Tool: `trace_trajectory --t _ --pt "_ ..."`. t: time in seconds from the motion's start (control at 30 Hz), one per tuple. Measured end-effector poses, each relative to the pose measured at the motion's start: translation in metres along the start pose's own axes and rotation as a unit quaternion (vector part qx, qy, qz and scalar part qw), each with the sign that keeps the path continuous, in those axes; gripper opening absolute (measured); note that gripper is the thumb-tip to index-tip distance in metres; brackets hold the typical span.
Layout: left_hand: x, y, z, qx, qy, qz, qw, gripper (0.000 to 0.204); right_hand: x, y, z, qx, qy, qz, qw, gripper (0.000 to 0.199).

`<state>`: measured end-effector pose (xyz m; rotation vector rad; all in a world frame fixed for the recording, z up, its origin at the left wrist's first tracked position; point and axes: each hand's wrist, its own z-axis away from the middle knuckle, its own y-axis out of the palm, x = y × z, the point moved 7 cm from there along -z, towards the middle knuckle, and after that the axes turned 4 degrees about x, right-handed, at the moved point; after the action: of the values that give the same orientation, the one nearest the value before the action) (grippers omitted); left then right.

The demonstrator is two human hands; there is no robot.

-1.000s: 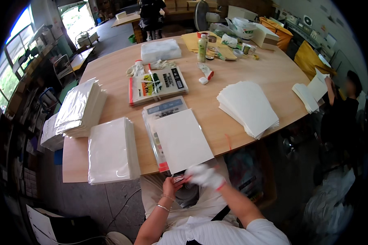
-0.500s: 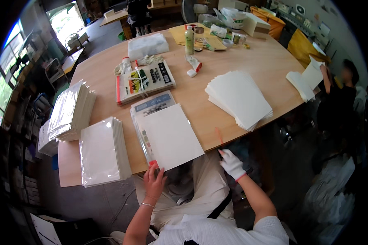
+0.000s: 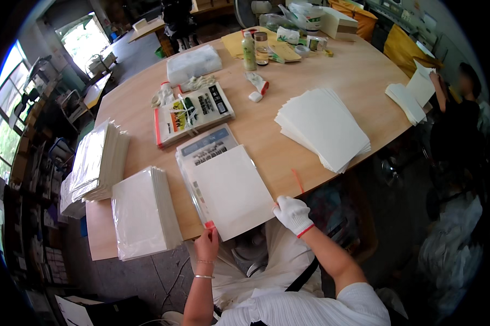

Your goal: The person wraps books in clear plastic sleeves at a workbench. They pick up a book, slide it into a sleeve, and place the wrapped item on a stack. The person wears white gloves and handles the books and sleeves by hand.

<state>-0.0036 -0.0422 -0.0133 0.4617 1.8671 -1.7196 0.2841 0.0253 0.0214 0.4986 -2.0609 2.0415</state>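
A large white sheet (image 3: 231, 190) lies over a stack of clear plastic sleeves (image 3: 186, 176) at the table's near edge. The stack's far end shows blue and grey print. My bare left hand (image 3: 206, 245) has its fingers pinched at the near left corner, by a small red tab (image 3: 210, 224) of the sleeves. In a white glove with a red cuff, my right hand (image 3: 293, 214) is curled around the sheet's near right corner. Its fingertips are partly hidden. Further right, a fanned stack of white sheets (image 3: 324, 130) rests on the table.
On the left stand two piles of plastic-wrapped sheets (image 3: 144, 212). Behind the sleeves lie a printed plastic package (image 3: 193, 115) and loose gloves (image 3: 199, 82). A green bottle (image 3: 249, 51) and a jar (image 3: 262, 50) stand farther back. A person (image 3: 457, 119) handles white sheets at the right.
My right hand has moved left from the table edge beside the orange-red strip to the sheet's corner. My left fingers, spread before, have closed at the red tab.
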Motion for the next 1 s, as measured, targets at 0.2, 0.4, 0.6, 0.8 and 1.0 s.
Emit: trace_trajectory --t 0.2,0.4,0.6,0.8,1.0 --pt "0.009 0.025 0.021 0.052 -0.263 0.519 0.812 0.034 -0.023 0.034 0.018 0.068 0.114 -0.436 0.89 0.022" --pt "-0.035 -0.056 0.003 0.113 -0.054 0.345 0.93 0.03 0.02 0.05 0.043 0.103 0.002 -0.527 0.844 0.034" --pt "0.088 -0.205 0.009 -0.095 -0.038 0.397 0.912 0.044 0.2 0.021 0.009 0.022 -0.244 -0.447 0.86 0.025" --pt "0.277 -0.244 0.021 -0.19 0.002 0.064 0.98 0.049 0.325 0.053 0.004 0.223 -0.298 -0.337 0.865 0.023" --pt "0.189 -0.233 0.01 -0.073 -0.287 0.168 0.94 0.055 0.236 0.036 -0.006 0.137 -0.247 -0.532 0.798 0.01"
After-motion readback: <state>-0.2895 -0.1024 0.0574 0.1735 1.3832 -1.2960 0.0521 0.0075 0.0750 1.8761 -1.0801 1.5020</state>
